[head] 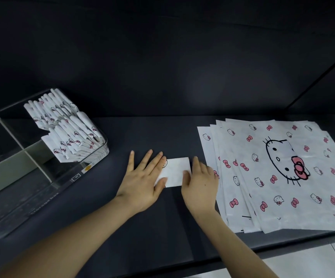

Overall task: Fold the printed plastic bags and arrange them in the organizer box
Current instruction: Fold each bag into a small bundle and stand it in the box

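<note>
A small folded white bag (pixel 176 171) lies flat on the dark table between my hands. My left hand (pixel 142 180) presses on its left end with straight, spread fingers. My right hand (pixel 200 183) lies flat against its right end, fingers straight. To the right sits a stack of flat printed bags (pixel 278 173), white with pink bows and a cat face. At the left stands a clear organizer box (pixel 42 157); folded bags (pixel 66 129) stand packed upright in its far right compartment.
White dividers (pixel 22 145) split the organizer box into compartments; the near ones hold nothing. The dark table's front edge (pixel 262 249) runs below the stack, with pale floor tiles beyond. A dark wall rises behind.
</note>
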A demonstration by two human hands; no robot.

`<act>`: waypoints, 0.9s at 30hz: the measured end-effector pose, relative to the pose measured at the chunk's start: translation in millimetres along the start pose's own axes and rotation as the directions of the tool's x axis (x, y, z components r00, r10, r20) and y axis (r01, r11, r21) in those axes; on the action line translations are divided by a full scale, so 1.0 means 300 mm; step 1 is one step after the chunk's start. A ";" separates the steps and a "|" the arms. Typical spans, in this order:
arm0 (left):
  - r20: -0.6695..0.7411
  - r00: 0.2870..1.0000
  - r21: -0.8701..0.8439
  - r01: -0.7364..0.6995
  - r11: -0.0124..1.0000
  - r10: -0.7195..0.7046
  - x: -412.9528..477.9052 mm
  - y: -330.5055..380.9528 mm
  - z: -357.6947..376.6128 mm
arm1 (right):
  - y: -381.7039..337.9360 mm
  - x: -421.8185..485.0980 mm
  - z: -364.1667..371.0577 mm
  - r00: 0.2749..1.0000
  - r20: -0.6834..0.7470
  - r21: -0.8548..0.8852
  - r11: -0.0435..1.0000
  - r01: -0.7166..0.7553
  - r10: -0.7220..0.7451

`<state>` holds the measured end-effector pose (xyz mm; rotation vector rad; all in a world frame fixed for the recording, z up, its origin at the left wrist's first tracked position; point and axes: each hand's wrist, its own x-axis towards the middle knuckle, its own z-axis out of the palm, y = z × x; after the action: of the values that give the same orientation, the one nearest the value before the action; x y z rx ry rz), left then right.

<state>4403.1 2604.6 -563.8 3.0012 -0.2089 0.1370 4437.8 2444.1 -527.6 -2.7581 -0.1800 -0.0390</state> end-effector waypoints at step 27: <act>0.322 0.858 -0.928 0.370 0.045 -0.400 -0.077 -0.088 -0.442 | -0.188 0.019 -0.233 0.984 0.174 0.677 0.730 -0.094 -0.035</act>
<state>4373.3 2651.7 -438.5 1.5524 0.4169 -0.0370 4435.8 2471.0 -441.7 -2.0086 -0.1552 0.2383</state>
